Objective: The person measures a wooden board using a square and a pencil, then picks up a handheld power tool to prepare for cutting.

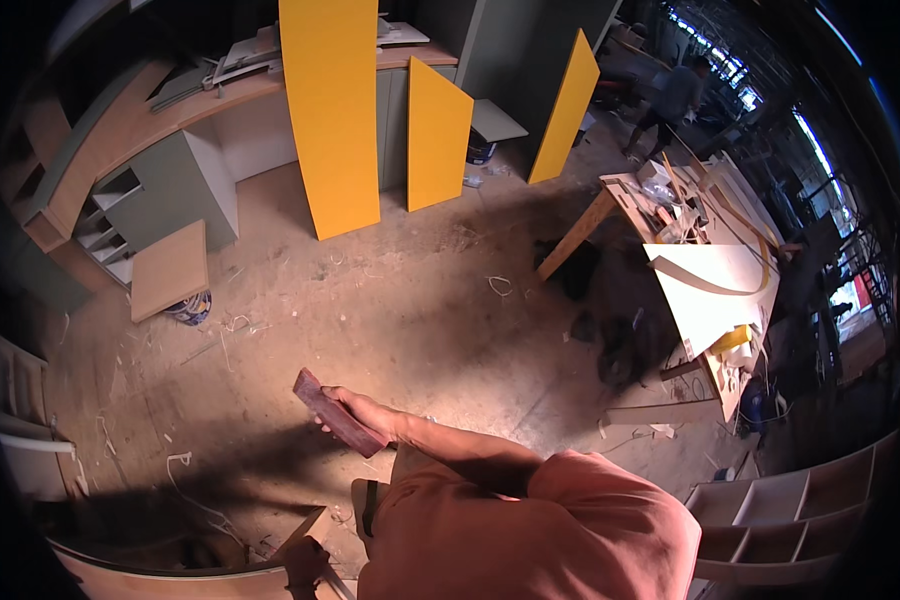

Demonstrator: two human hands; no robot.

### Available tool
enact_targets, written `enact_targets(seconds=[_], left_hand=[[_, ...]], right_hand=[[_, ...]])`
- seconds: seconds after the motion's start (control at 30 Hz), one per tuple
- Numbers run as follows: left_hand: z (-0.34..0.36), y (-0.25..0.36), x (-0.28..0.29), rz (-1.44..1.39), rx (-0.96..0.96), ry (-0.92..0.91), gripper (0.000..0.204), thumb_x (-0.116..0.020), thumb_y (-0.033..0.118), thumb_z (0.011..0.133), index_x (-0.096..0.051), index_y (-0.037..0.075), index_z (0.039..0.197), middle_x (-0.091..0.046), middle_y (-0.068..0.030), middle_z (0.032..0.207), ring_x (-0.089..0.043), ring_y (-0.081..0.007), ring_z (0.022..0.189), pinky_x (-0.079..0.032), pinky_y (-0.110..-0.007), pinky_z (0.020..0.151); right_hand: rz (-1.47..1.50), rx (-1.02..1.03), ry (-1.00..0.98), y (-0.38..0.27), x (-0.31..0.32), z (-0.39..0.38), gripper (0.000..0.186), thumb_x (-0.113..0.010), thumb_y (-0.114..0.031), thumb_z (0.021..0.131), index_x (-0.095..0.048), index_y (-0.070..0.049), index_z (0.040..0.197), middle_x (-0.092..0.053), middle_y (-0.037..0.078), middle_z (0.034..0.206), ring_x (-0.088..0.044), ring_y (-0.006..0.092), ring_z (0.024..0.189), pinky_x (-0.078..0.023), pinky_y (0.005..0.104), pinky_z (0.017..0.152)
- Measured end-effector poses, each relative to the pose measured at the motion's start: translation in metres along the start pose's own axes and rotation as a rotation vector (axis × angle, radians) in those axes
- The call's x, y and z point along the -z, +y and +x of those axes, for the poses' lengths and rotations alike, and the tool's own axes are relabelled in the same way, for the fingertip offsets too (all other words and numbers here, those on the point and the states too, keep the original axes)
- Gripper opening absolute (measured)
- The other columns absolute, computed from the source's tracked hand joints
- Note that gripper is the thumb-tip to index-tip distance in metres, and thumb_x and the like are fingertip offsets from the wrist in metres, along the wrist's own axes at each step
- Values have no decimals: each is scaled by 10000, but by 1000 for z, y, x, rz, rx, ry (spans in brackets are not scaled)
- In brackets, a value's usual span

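My right hand (pixel 355 411) reaches across in front of me, its fingers wrapped round a long, flat, dark reddish-brown block (pixel 365 440). The block is tilted, well above the floor, with both ends sticking out past the fingers. Low in the view, in deep shadow, my left hand (pixel 305 560) is at the edge of a curved wooden panel (pixel 180 582). Its fingers are too dark to make out, and whether it grips the panel cannot be told. Close by that hand is a small angled wooden piece (pixel 310 528).
Yellow panels (pixel 335 120) stand upright ahead, before a curved grey-and-wood counter (pixel 170 180). On the right is a cluttered worktable (pixel 725 290), with a compartmented wooden frame (pixel 770 505) below it. Scraps litter the floor (pixel 300 310). Another person (pixel 678 95) is far back right.
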State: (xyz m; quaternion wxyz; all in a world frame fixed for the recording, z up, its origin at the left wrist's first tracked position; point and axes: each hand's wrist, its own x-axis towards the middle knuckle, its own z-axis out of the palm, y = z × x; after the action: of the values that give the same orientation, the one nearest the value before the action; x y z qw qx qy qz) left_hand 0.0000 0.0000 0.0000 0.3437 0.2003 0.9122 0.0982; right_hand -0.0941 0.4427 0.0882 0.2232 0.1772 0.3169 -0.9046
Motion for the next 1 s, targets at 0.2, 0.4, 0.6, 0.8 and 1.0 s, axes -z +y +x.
enact_targets(seconds=[0.2,0.4,0.6,0.8,1.0], left_hand=[[21,-8,-22,79,-89,63,293,-787,315,791,-742,100,985,-762,-161,919,-748,-370,885,-595,-486,821],[4,39,67,-385,-77,-74,364,-767,353,895,-667,137,1170,-736,-147,1063,-711,-365,1029,-555,-468,861],[-22,25,128,-83,-146,75,536,-874,322,765,-687,76,1203,-719,-126,1162,-689,-326,1132,-554,-424,936],[4,-4,112,15,-118,-137,447,-910,362,725,-731,71,1013,-723,-125,1092,-697,-316,1109,-527,-457,938],[0,-6,90,-75,-186,102,385,-883,421,749,-776,122,967,-757,-139,1007,-733,-329,1020,-540,-476,866]], right_hand=[[52,-14,101,49,2,-7,563,-511,-546,1065,-512,-102,1411,-677,82,1044,-691,190,855,-608,343,717],[-89,-47,104,95,-31,-46,631,-648,-571,927,-589,-125,1369,-671,43,1079,-640,164,885,-580,322,740],[-338,-387,316,159,-55,-26,616,-567,-534,971,-607,-21,1309,-700,121,1036,-704,240,913,-618,422,823],[-528,-522,322,212,-105,-4,503,-576,-546,967,-580,-89,1177,-650,73,941,-645,177,815,-570,372,697],[-585,-494,366,257,-94,24,516,-515,-588,1007,-590,-151,1272,-553,-1,907,-536,115,741,-466,293,645]])
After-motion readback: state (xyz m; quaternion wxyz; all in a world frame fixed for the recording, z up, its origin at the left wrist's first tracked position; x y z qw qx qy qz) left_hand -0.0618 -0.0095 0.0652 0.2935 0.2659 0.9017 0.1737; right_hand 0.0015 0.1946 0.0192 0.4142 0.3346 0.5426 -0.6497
